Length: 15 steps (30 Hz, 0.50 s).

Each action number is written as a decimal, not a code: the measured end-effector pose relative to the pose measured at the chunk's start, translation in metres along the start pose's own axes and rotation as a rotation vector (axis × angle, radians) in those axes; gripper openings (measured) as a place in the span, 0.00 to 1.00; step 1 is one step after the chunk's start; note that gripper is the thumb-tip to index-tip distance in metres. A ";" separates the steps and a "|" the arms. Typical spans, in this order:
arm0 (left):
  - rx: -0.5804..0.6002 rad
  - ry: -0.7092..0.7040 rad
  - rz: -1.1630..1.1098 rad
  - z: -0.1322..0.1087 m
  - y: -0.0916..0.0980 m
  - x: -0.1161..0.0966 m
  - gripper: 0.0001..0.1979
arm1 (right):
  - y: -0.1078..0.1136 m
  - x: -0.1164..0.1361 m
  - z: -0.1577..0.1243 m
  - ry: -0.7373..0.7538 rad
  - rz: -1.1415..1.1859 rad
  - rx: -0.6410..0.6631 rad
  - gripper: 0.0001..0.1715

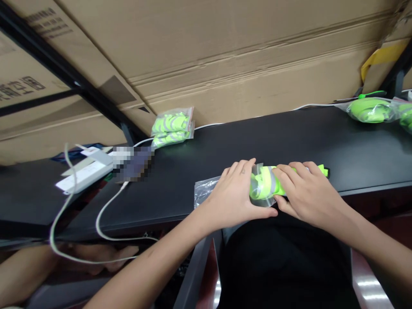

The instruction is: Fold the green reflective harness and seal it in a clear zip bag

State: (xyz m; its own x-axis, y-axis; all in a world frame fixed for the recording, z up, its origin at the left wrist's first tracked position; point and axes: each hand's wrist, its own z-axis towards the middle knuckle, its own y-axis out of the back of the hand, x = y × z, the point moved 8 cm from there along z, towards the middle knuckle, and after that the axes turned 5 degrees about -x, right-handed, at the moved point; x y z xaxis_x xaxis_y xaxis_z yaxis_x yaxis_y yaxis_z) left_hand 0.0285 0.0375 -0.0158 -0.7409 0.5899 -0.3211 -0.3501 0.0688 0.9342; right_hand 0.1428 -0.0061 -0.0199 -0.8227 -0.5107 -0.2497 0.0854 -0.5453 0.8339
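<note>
A folded neon yellow-green reflective strap bundle (265, 182) with grey bands lies across the front edge of the black table, partly inside a clear plastic bag (204, 191). My left hand (233, 193) is curved around the bag at its mouth, thumb toward me. Wrapped over the bundle from the right is my right hand (301, 189), fingers on top and thumb on the near side. A yellow-green end with a black tip (324, 171) sticks out beyond my right fingers. The bag's empty-looking part stretches left under my left wrist.
Two bagged yellow-green bundles (173, 126) are stacked at the back of the table (231, 146). More bagged bundles (370, 110) lie at the far right. On the left are a white power strip (85, 176), a pixelated object (135, 165) and a white cable (99, 219). Cardboard (241, 51) stands behind.
</note>
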 end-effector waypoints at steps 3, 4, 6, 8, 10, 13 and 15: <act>-0.030 -0.021 0.025 0.001 -0.003 -0.001 0.51 | 0.000 0.004 0.001 0.038 0.034 -0.023 0.25; -0.032 -0.029 0.032 0.002 -0.004 -0.002 0.50 | 0.000 0.005 0.001 0.048 0.044 -0.028 0.26; -0.010 -0.039 0.025 0.006 -0.004 -0.006 0.48 | 0.000 0.006 0.001 0.052 0.051 -0.024 0.26; 0.021 -0.055 0.006 0.009 -0.003 -0.010 0.48 | -0.001 0.005 0.002 0.047 0.050 0.000 0.26; 0.038 -0.082 -0.002 0.011 -0.001 -0.014 0.47 | -0.001 0.004 0.002 0.039 0.056 0.028 0.26; 0.061 -0.104 0.018 0.012 0.000 -0.014 0.48 | -0.001 0.000 0.003 0.015 0.083 0.036 0.25; 0.082 -0.097 0.054 0.011 -0.003 -0.011 0.51 | 0.000 -0.002 0.004 0.001 0.117 0.014 0.24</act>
State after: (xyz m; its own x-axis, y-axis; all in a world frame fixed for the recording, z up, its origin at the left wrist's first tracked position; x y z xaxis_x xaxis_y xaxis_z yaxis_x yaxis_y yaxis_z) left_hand 0.0440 0.0397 -0.0135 -0.6968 0.6696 -0.2569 -0.2599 0.0982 0.9606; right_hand 0.1418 -0.0023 -0.0176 -0.8073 -0.5706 -0.1507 0.1728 -0.4727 0.8641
